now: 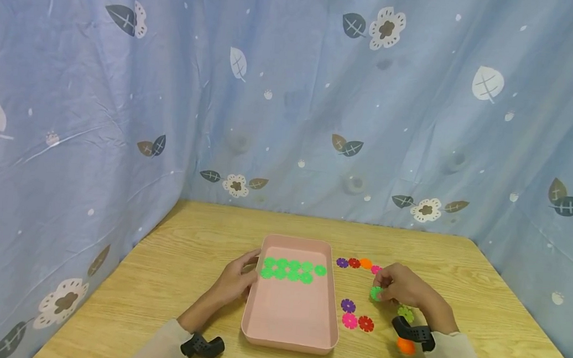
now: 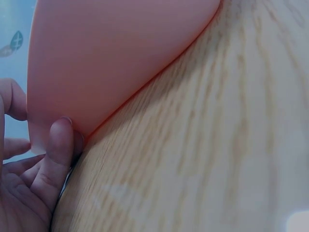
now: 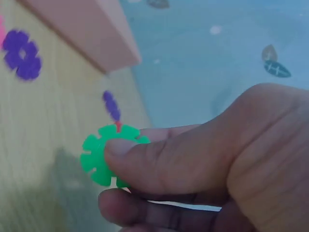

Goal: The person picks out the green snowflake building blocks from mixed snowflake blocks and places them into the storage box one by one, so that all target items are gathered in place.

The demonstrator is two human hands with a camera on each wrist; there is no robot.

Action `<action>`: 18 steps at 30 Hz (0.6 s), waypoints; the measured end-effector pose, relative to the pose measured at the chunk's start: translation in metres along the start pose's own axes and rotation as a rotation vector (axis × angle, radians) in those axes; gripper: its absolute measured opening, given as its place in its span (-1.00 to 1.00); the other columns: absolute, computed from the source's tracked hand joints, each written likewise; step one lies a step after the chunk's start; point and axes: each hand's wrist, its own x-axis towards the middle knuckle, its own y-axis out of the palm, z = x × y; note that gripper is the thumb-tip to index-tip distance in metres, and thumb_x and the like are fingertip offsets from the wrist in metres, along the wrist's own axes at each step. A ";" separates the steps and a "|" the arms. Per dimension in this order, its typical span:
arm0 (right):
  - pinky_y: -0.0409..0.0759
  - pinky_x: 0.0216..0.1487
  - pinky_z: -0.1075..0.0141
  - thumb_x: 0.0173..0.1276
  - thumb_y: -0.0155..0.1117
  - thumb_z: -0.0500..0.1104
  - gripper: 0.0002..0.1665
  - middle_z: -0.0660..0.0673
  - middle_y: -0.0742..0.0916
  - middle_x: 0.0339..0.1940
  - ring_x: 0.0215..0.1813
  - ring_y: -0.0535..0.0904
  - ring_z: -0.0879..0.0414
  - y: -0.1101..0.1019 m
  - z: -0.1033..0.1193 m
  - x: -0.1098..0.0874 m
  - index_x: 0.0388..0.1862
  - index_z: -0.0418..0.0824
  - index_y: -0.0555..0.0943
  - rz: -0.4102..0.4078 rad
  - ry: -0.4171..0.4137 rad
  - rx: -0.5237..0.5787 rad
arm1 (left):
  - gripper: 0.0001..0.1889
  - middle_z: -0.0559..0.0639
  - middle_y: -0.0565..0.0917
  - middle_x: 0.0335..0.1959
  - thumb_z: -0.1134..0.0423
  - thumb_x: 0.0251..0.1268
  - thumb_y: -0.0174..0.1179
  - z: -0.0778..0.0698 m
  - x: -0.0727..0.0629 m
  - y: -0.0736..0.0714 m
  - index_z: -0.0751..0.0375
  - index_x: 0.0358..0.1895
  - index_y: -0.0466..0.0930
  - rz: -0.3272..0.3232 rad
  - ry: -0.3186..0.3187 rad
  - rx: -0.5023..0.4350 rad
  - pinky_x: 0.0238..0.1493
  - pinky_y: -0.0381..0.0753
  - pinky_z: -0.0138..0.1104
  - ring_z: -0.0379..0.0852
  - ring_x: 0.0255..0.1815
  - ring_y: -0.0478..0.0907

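My right hand [image 1: 401,287] pinches a green notched disc [image 3: 99,157] between thumb and fingers, above the table to the right of a pink tray [image 1: 291,329]. In the right wrist view, the thumb lies across the disc's face. At the tray's left side, my left hand [image 1: 233,278] holds the edge; the left wrist view shows the thumb on the outer wall and a finger at the rim. Inside the tray, several green discs [image 1: 294,265] form two rows toward its far half.
Right of the tray, a far row has purple, red, orange and pink discs [image 1: 354,263]. Nearer are a purple disc [image 1: 348,306], a pink disc [image 1: 350,321] and a red disc [image 1: 366,324]. A yellow-green disc [image 1: 406,314] and an orange disc [image 1: 406,346] lie by the right wrist.
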 end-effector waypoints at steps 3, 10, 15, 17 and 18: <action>0.54 -0.57 0.21 0.26 0.30 -0.44 -0.95 -0.06 0.56 -0.56 -0.57 0.44 0.11 -0.004 0.008 0.002 -0.31 -0.35 0.63 -0.021 -0.012 0.023 | -0.30 0.33 0.41 0.42 0.35 0.34 0.02 -0.002 0.002 0.001 0.18 0.59 0.18 -0.002 -0.001 0.007 -0.56 0.62 -0.26 0.03 -0.22 0.67; 0.61 -0.53 0.19 0.36 0.28 -0.38 -0.95 -0.20 0.63 -0.48 -0.49 0.60 -0.11 0.001 0.024 0.013 -0.24 -0.38 0.65 -0.132 -0.035 0.054 | -0.29 0.33 0.40 0.42 0.36 0.34 0.02 -0.002 0.002 0.001 0.18 0.59 0.17 0.007 -0.002 0.002 -0.58 0.62 -0.25 0.01 -0.35 0.66; 0.64 -0.50 0.17 0.35 0.28 -0.38 -0.94 -0.24 0.65 -0.46 -0.47 0.63 -0.17 0.010 0.030 0.021 -0.24 -0.37 0.67 -0.177 -0.039 0.082 | -0.30 0.33 0.42 0.41 0.33 0.36 0.06 -0.001 0.001 0.001 0.19 0.58 0.19 -0.002 0.006 0.010 -0.50 0.65 -0.26 0.15 0.02 0.66; 0.65 -0.48 0.16 0.35 0.28 -0.39 -0.93 -0.22 0.65 -0.45 -0.45 0.64 -0.20 0.013 0.033 0.024 -0.23 -0.37 0.67 -0.190 -0.037 0.096 | -0.30 0.34 0.40 0.42 0.33 0.37 0.07 -0.001 0.000 0.000 0.20 0.59 0.18 0.005 0.007 0.001 -0.49 0.64 -0.28 0.19 0.08 0.63; 0.66 -0.47 0.17 0.35 0.28 -0.39 -0.92 -0.20 0.65 -0.45 -0.44 0.65 -0.19 0.015 0.035 0.026 -0.22 -0.38 0.68 -0.196 -0.037 0.105 | -0.30 0.36 0.39 0.42 0.33 0.36 0.06 -0.001 0.000 0.000 0.21 0.59 0.17 0.009 0.009 -0.005 -0.49 0.63 -0.29 0.18 0.08 0.63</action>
